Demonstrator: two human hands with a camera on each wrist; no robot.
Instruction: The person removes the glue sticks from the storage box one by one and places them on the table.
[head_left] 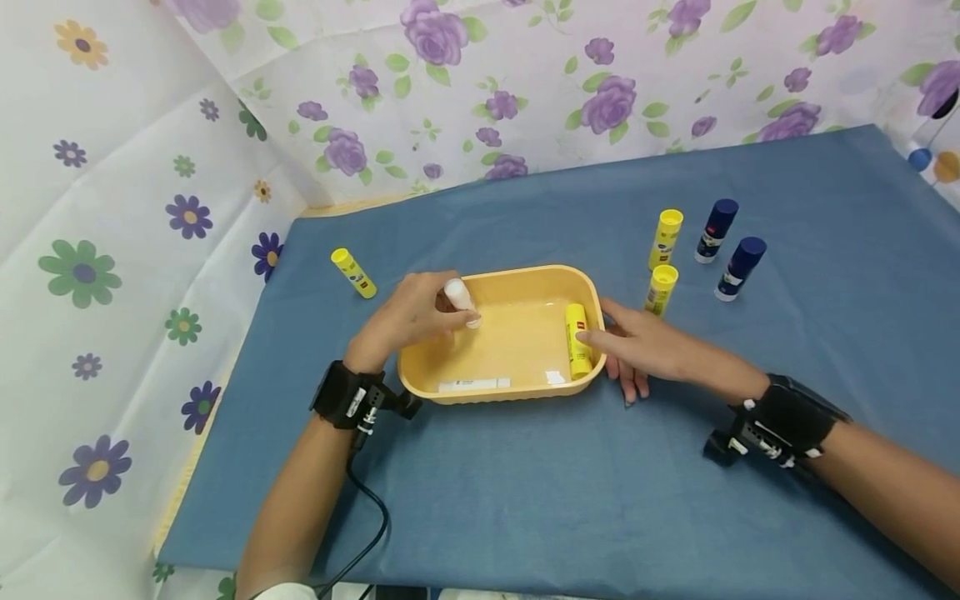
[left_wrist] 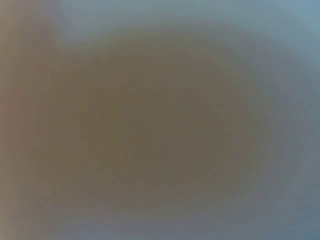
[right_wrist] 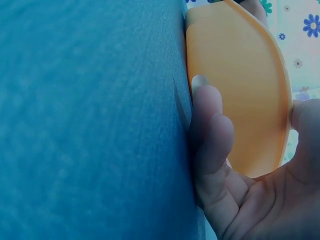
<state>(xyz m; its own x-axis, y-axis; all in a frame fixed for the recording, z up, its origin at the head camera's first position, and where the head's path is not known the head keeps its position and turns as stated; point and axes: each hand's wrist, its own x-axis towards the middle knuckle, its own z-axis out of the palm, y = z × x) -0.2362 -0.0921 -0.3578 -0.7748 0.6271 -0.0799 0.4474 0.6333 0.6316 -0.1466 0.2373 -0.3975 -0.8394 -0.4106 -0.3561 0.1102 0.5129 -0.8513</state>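
Observation:
A shallow yellow plastic basket (head_left: 517, 275) lies between both hands. My left hand (head_left: 411, 312) reaches over its left end and pinches a white glue stick (head_left: 459, 297) between thumb and fingers. The right hand (head_left: 637, 340) holds the basket's right end, its thumb over the rim and the other fingers against the outer wall (right_wrist: 245, 75). Inside the basket, a yellow glue stick (head_left: 576, 333) lies by the right wall, partly behind that thumb. Along the near wall rests a slim white stick (head_left: 474, 385). The left wrist view is too blurred to read.
Left of the basket is another yellow glue stick (head_left: 354, 272). Two yellow glue sticks (head_left: 665, 239) and two dark blue ones (head_left: 717, 231) stand beyond the right hand. Blue cloth (head_left: 525, 492) covers the table; flowered sheets hang behind and left. A black cable (head_left: 378, 533) trails from the left wrist.

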